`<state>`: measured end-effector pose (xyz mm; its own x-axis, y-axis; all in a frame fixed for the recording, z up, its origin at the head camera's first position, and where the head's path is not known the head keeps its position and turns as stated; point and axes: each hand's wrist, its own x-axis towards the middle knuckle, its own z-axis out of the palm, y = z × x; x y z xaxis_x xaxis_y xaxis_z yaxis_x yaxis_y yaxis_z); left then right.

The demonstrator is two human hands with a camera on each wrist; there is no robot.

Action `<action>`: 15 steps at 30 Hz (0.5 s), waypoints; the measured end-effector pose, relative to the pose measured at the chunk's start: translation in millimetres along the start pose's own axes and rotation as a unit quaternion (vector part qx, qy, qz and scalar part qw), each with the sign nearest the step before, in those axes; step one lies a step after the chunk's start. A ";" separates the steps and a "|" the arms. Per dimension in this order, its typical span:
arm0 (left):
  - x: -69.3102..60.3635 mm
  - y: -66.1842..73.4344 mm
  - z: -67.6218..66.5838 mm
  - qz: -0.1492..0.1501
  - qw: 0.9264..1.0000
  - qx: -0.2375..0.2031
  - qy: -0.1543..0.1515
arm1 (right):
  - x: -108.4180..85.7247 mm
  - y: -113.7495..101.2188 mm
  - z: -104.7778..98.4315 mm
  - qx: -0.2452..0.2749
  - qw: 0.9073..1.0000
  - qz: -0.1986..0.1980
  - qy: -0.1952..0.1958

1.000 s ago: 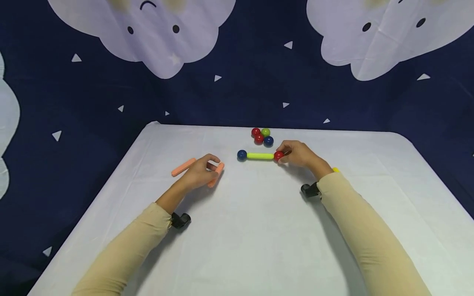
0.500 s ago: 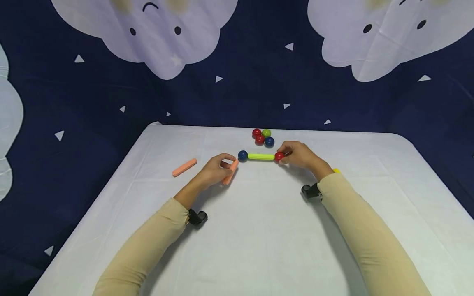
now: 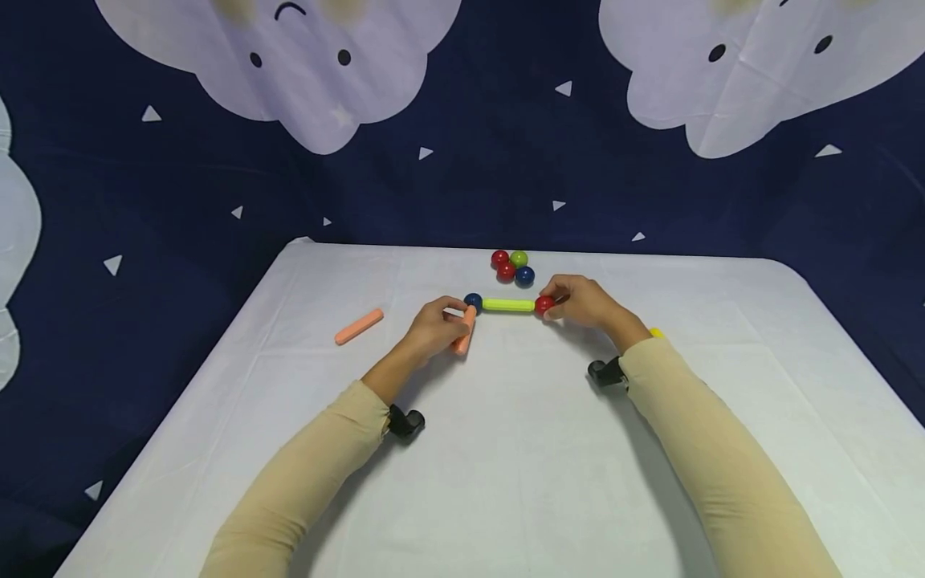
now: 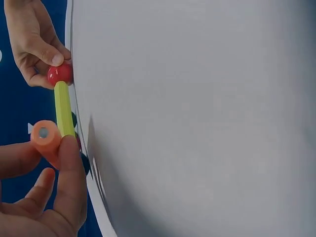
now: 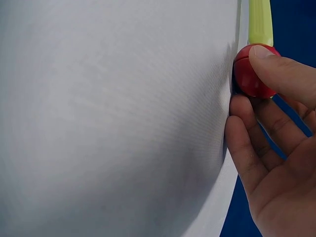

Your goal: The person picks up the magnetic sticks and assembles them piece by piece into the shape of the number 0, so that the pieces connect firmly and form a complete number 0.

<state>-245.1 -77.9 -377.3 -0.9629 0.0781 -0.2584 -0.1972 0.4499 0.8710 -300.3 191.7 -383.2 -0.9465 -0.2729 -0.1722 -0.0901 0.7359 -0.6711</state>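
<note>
My left hand (image 3: 437,327) pinches an orange rod (image 3: 466,331) between thumb and fingers; in the left wrist view a grey metallic disc shows in the near end of this orange rod (image 4: 45,136). The rod's far end is at the blue ball (image 3: 473,301); whether they touch I cannot tell. A yellow-green rod (image 3: 508,305) lies between that blue ball and a red ball (image 3: 544,305), joined to both. My right hand (image 3: 584,301) grips the red ball, its thumb on top in the right wrist view, where the red ball (image 5: 252,71) sits at the rod's end.
Behind the joined piece stands a cluster of loose balls: red ones (image 3: 506,273), a green one (image 3: 519,258) and a blue one (image 3: 524,277). Another orange rod (image 3: 359,327) lies to the left. Something yellow (image 3: 656,332) peeks out behind the right sleeve. A white cloth (image 3: 506,449) covers the table.
My left hand has carried the orange rod rightward, away from the other orange rod and up to the blue ball. My right hand stays on the red ball.
</note>
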 end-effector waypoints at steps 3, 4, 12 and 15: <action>1.0 0.6 2.4 -0.003 1.000 0.000 0.009 | -0.1 -0.9 0.1 0.001 1.000 0.000 0.000; 1.5 0.8 3.0 -0.007 1.000 -0.002 0.012 | 0.0 -1.0 0.3 0.001 1.000 0.000 -0.001; 4.3 -0.1 4.2 -0.025 1.000 0.002 0.004 | -0.9 -2.2 -0.8 -0.004 1.000 0.003 -0.005; 4.4 -0.2 3.9 -0.027 1.000 0.011 -0.004 | -1.1 -2.0 -0.9 -0.004 1.000 0.003 -0.007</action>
<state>-248.6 -74.2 -380.3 -0.9498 0.0598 -0.3071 -0.2442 0.4723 0.8470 -299.4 191.1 -381.1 -0.9427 -0.2773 -0.1858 -0.0875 0.7425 -0.6641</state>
